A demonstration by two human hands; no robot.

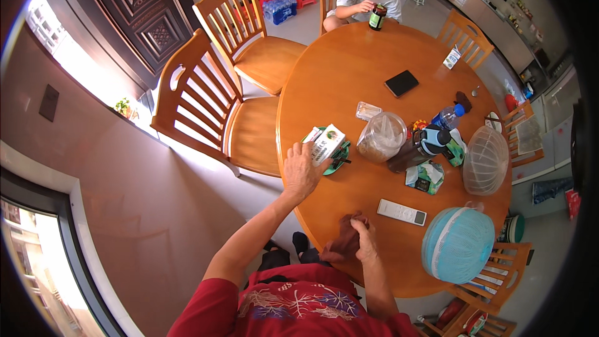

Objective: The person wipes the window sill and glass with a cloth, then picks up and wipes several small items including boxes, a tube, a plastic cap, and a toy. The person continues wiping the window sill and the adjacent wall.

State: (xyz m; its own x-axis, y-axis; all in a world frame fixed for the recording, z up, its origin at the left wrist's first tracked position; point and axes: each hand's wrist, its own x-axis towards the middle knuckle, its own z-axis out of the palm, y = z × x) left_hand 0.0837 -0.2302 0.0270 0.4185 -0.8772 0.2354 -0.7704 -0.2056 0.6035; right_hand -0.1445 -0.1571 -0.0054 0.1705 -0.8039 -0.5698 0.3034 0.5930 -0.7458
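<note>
My left hand reaches to the table's left edge, its fingers and thumb around the near end of a small white box with green print. Under the box lies a green dish holding small dark items I cannot make out. Bunched in my right hand is a brown cloth, which hangs over the near table edge. A white remote control rests to the right of that hand.
The round wooden table carries a clear jar, dark bottle, tissue pack, phone, mesh cover and blue mesh cover. Across it, a seated person touches a dark jar. Wooden chairs surround the table.
</note>
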